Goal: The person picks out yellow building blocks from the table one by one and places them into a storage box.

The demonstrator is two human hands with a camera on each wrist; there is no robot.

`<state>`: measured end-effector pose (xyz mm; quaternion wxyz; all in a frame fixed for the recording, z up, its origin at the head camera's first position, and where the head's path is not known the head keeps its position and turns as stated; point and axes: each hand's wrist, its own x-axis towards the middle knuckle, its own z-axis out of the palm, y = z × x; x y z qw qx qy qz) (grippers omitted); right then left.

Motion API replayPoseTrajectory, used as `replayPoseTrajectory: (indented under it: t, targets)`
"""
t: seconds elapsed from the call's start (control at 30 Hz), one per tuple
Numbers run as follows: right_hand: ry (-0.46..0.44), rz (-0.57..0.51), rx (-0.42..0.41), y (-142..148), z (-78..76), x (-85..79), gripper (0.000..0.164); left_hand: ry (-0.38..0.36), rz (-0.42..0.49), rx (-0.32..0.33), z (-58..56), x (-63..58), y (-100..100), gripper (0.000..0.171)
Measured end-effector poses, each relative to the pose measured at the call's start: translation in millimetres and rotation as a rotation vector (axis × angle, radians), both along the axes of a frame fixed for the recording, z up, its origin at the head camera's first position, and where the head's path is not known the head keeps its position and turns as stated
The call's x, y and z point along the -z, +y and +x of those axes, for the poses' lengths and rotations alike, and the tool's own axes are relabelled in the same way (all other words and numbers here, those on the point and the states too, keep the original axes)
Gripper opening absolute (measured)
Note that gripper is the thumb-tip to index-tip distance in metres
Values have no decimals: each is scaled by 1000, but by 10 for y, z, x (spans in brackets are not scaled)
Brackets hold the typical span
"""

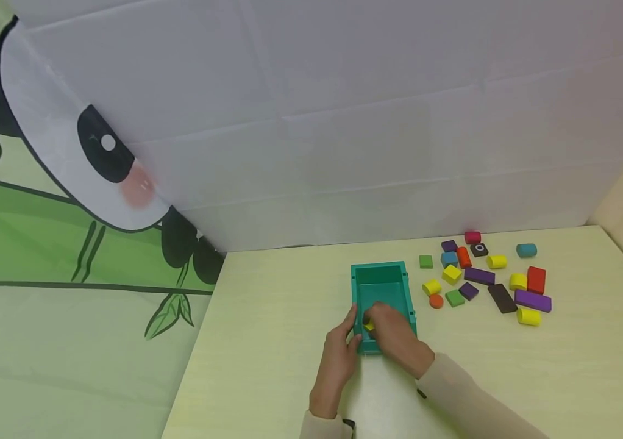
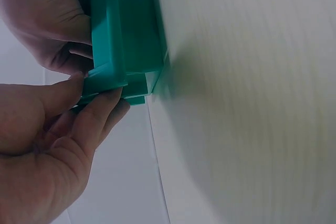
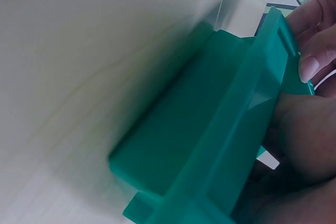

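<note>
Green bin: near the worktop's back edge
Left hand: fingers pinching its left rim
Right hand: fingers inside, pinching a yellow block

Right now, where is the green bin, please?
In the head view, the green bin sits just right of centre, left of the loose blocks, with the left hand gripping its left side and the right hand inside.

Grn box on tbl, hands @ rim

Pale wood-look tbl, creased cartoon-print backdrop behind.
</note>
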<state>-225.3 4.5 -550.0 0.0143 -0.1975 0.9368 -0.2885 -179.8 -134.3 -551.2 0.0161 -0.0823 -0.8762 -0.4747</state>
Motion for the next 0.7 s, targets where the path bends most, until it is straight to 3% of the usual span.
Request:
replayPoseTrajectory:
  t: [0.7]
  targets:
    - [-12,-16,0,8,-12,2,17,4,-2,7,-5,17,-1,63]
